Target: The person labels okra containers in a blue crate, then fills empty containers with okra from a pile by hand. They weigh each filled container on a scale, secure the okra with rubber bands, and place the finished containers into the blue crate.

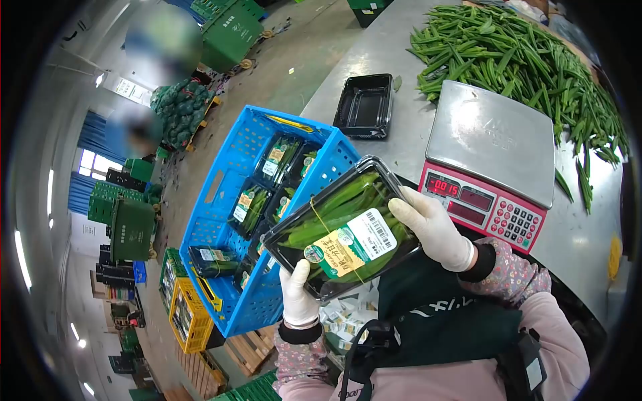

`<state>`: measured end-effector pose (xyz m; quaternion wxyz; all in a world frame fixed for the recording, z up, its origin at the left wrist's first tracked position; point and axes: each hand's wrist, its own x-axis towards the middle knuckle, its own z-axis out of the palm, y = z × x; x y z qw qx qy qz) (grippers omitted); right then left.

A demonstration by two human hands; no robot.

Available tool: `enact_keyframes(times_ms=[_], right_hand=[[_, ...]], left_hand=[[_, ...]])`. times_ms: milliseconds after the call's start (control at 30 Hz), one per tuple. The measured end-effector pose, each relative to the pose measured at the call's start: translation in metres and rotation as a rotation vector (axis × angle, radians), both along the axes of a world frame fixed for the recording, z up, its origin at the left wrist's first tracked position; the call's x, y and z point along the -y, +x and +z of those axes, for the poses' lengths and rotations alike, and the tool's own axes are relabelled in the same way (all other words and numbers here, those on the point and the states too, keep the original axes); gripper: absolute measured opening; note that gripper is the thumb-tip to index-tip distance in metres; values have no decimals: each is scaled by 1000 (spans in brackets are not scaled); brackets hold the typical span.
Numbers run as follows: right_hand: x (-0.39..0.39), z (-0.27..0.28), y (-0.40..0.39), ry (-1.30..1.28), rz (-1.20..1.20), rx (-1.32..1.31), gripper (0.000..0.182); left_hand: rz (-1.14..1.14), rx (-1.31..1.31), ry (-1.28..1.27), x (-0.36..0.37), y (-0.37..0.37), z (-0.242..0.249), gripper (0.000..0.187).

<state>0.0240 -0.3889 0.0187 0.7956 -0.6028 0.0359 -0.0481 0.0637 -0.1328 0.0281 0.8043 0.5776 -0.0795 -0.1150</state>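
A packed tray of okra [321,217] is held up before me, tilted, with a clear lid, a thin yellow band and a yellow-green and white barcode label [351,244]. My left hand [300,295], in a white glove, grips its lower left edge with the thumb on top. On the upper right edge, my right hand [433,227], gloved too, is closed round the pack. Below and to the left of it stands a blue crate [231,304], in which several similar labelled packs [249,208] lie.
A red scale [485,207] with a steel platter, reading -0.015, stands on the metal table. Behind it spreads a heap of loose okra [508,60]. An open black tray [343,103] lies near the table's edge. Yellow crates [190,317] and wooden pallets [251,347] are on the floor.
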Motion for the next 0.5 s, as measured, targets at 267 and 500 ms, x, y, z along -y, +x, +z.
enact_keyframes(times_ms=[267, 500], right_hand=[[0, -14, -1, 82, 145, 149, 52], [33, -30, -18, 87, 49, -27, 50]], left_hand=[[279, 48, 77, -36, 21, 49, 41], [576, 210, 277, -187, 129, 91, 30]])
